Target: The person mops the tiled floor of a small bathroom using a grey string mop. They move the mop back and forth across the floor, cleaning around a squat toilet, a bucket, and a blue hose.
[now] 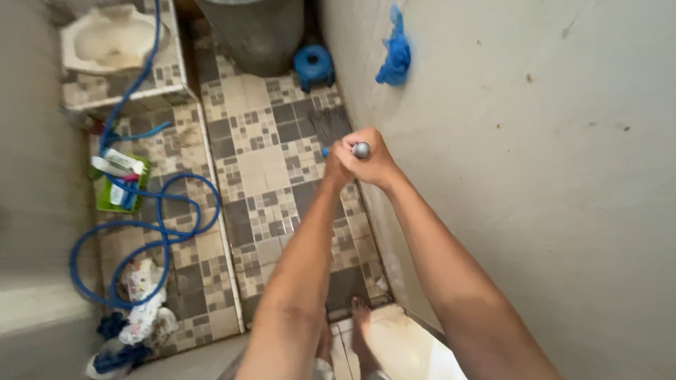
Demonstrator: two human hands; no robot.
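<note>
**Ana:** What are the hands doing?

**Ben:** Both are wrapped tight around one long stick; the right hand (370, 156) is on top, fingers curled all the way round, just under the stick's round grey end (361, 150); the left hand (336, 169) is pressed against it, a bit lower and also closed on the stick.

**Ana:** Where does the stick go?

**Ben:** It points down at the floor; I see a small blue bit of it (325, 151) by the left hand; below that sits a dark brush (328, 123) on the tiles, close to the wall; I cannot tell for sure if stick and brush join, the hands hide that part.

**Ana:** What is at the edges?

**Ben:** The pale wall (535, 176) runs right beside the hands; a blue bag (394, 55) hangs on it; a grey tub (257, 32) and a blue cap thing (314, 65) stand at the far end; a raised tile step (211, 162) cuts the floor on the left, with a blue hose (151, 232) looped on it, a green box (121, 184) and a squat toilet (113, 39).

**Ana:** Is there room to move?

**Ben:** The strip of checked tiles (264, 169) between step and wall is open; bare feet (360, 320) stand at the near end.
</note>
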